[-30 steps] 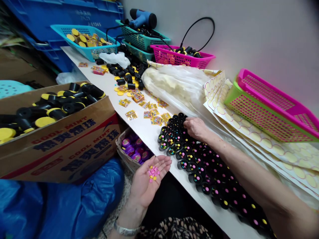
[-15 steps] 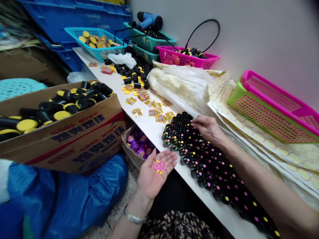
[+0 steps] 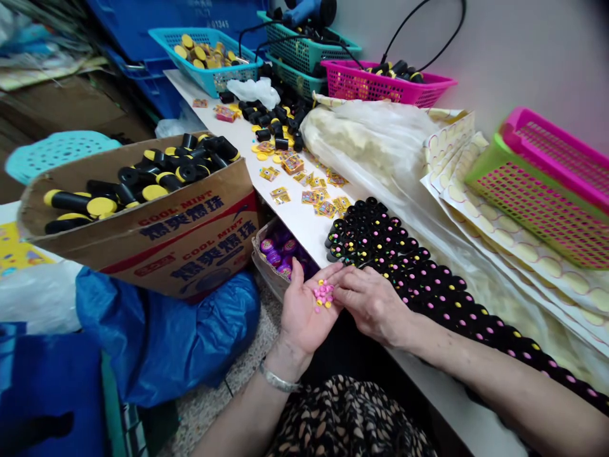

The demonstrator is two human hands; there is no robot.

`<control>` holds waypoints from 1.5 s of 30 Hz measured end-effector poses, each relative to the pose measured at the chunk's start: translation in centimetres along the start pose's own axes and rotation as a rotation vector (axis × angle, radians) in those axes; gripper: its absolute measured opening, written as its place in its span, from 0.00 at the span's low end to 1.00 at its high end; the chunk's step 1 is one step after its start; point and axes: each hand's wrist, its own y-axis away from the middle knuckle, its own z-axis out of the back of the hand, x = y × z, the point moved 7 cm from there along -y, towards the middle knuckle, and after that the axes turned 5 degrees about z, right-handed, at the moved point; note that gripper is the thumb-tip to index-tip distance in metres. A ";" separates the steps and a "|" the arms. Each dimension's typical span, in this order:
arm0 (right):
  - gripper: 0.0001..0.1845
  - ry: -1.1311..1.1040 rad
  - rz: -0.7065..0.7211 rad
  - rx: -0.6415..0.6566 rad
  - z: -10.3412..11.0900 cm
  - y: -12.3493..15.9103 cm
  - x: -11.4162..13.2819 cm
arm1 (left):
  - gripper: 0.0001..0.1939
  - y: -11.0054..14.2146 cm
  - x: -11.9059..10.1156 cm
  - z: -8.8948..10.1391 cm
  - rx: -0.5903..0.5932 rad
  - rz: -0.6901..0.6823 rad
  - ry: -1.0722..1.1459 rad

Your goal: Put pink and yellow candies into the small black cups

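Note:
My left hand (image 3: 302, 320) is palm up, its fingers stretched out, and carries a small heap of pink and yellow candies (image 3: 323, 293). At the edge of that palm, my right hand (image 3: 378, 308) has its fingers bent together against the left fingers, beside the heap. Whether a candy is between its fingertips is hidden. Just beyond both hands, rows of open black tubs (image 3: 404, 244) stand packed on the white table (image 3: 314, 231). Pink or yellow candies show in many of them, and several at the near left end hold mixed colours.
Left of the table are a carton (image 3: 200, 238) of black tubes with yellow caps and a box of purple-wrapped items (image 3: 280, 247). Yellow packets (image 3: 316, 197) and loose tubes lie farther up. Baskets, including a pink one (image 3: 390, 86), line the back; sticker sheets (image 3: 523, 254) lie right.
My right hand has come back from above the black tubs to the candies in my left palm. The view has shifted, so the scene sits farther right.

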 end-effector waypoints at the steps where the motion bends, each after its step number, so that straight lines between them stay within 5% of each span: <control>1: 0.12 0.027 0.009 0.013 -0.1 -0.1 0.1 | 0.32 0.0 0.0 0.0 0.004 -0.002 0.002; 10: 0.09 0.157 -0.212 0.039 -0.6 0.3 -2.1 | 0.23 -0.3 1.5 -0.7 -0.006 0.021 -0.078; 21: 0.10 0.253 -0.209 -0.265 -0.7 1.5 -2.2 | 0.23 -0.6 1.8 -0.9 -0.041 -0.005 -0.060; 26: 0.10 0.386 -0.132 -0.177 -1.3 1.5 -1.8 | 0.24 -0.9 2.0 -0.9 -0.027 0.036 -0.022; 32: 0.09 0.261 -0.190 -0.112 -0.6 1.1 -2.3 | 0.26 -1.1 2.2 -0.6 -0.026 0.069 0.013; 35: 0.09 0.161 -0.235 -0.138 0.8 0.6 -4.4 | 0.28 -1.0 1.6 -0.5 -0.072 0.068 -0.007; 39: 0.10 0.163 -0.353 -0.259 3.4 -0.1 -10.2 | 0.26 -0.8 0.3 0.3 -0.182 0.035 -0.052; 45: 0.10 0.252 -0.382 -0.058 3.0 -1.8 -15.4 | 0.19 -0.6 -0.5 1.5 -0.226 0.016 -0.061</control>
